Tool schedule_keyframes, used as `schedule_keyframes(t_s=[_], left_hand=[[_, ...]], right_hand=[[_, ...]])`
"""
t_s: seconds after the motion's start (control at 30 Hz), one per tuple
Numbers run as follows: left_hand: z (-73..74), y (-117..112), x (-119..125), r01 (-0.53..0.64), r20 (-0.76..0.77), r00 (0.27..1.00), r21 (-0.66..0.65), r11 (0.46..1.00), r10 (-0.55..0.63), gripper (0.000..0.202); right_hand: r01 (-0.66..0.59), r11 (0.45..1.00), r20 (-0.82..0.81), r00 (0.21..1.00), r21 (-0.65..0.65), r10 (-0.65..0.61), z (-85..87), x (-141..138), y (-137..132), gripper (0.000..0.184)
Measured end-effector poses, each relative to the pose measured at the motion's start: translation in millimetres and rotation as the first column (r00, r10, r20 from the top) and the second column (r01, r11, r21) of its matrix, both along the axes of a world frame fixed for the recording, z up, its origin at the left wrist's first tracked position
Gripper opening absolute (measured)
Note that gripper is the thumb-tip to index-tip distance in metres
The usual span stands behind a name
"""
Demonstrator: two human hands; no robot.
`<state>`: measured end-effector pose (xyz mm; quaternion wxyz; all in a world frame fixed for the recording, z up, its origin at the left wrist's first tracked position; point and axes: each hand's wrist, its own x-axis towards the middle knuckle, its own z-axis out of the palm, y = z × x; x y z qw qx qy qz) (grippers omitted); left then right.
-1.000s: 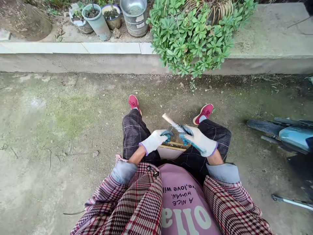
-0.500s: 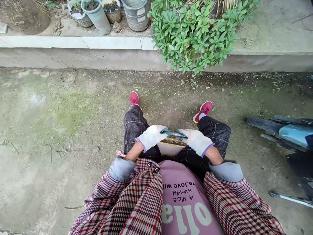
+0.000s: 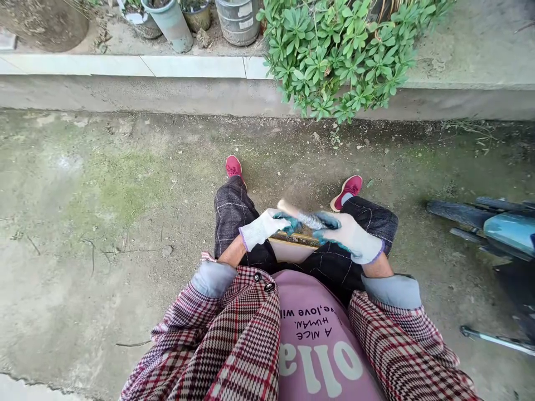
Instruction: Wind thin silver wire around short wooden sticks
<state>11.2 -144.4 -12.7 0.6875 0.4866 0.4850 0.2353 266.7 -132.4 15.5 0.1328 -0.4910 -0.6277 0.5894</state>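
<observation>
I am seated on the ground with both knees apart, wearing white work gloves with blue-green palms. My right hand is closed round a wire brush whose pale wooden handle end points up and to the left. My left hand is closed on the left end of a gold-edged framed board that lies flat across my lap. The brush lies over the top edge of the board, between the two hands.
A concrete curb runs across ahead, with a green bush hanging over it and several pots behind. A blue scooter stands at the right. My red shoes rest on the mossy concrete floor.
The brush swept down flat along the board's edge, then came back up and to the left, its handle showing again. My left hand stayed on the board.
</observation>
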Motion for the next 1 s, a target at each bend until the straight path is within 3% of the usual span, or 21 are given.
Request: schedule_keyframes(t_s=[0.07, 0.1, 0.2, 0.27, 0.33, 0.5, 0.57, 0.63, 0.7, 0.77, 0.8, 0.9, 1.0], left_hand=[[0.1, -3, 5, 0.001, 0.006, 1.000, -0.023, 1.000, -0.001, 0.018], [1.3, -4, 7, 0.026, -0.003, 1.000, -0.014, 1.000, -0.026, 0.020], [6.7, -7, 6, 0.143, -0.155, 0.979, 0.063, 0.988, -0.131, 0.022], [10.1, -7, 2, 0.190, -0.272, 0.950, 0.102, 0.977, -0.156, 0.018], [12.3, -5, -4, 0.186, -0.317, 0.938, 0.114, 0.976, -0.142, 0.014], [11.3, 3, -13, 0.116, -0.301, 0.951, 0.125, 0.985, -0.073, 0.016], [8.6, 7, -13, 0.067, -0.268, 0.963, 0.109, 0.992, -0.035, 0.017], [5.6, 10, -11, 0.013, -0.227, 0.974, 0.082, 0.997, 0.006, 0.018], [3.4, 11, -7, -0.030, -0.185, 0.982, 0.057, 0.998, 0.040, 0.018], [2.2, 10, -2, -0.055, -0.143, 0.988, 0.037, 0.998, 0.060, 0.018], [2.0, 9, 1, -0.061, -0.123, 0.990, 0.030, 0.998, 0.064, 0.018], [1.2, 3, 11, -0.061, -0.075, 0.995, 0.011, 0.998, 0.062, 0.025], [0.3, -3, 19, -0.023, -0.041, 0.999, -0.008, 1.000, 0.023, 0.029]], right_hand=[[0.163, 0.985, 0.018, 0.986, 0.049, -0.164, -12.3, -8, -4, 0.049], [0.180, 0.980, 0.060, 0.981, 0.085, -0.185, -18.8, -13, -5, 0.049], [-0.027, 0.976, 0.389, 0.919, 0.218, -0.061, -34.6, -21, -5, 0.051], [-0.199, 0.954, 0.587, 0.809, 0.223, 0.031, -38.8, -20, -2, 0.052], [-0.280, 0.941, 0.658, 0.747, 0.189, 0.090, -37.4, -14, 1, 0.050], [-0.461, 0.886, 0.614, 0.712, 0.044, 0.340, -15.8, 9, 1, 0.023], [-0.496, 0.868, 0.449, 0.767, -0.038, 0.458, -4.7, 16, -1, 0.019], [-0.461, 0.880, 0.164, 0.865, -0.111, 0.474, 5.2, 18, -2, 0.028], [-0.330, 0.932, -0.056, 0.944, -0.151, 0.325, 12.8, 16, -3, 0.043], [-0.073, 0.988, -0.105, 0.993, -0.139, 0.059, 16.6, 9, -3, 0.049], [0.074, 0.989, -0.115, 0.989, -0.129, -0.089, 16.5, 4, -2, 0.049], [0.422, 0.895, -0.199, 0.873, -0.148, -0.445, 6.2, -11, 3, 0.048], [0.571, 0.817, -0.212, 0.791, -0.077, -0.573, -16.4, -20, 11, 0.053]])
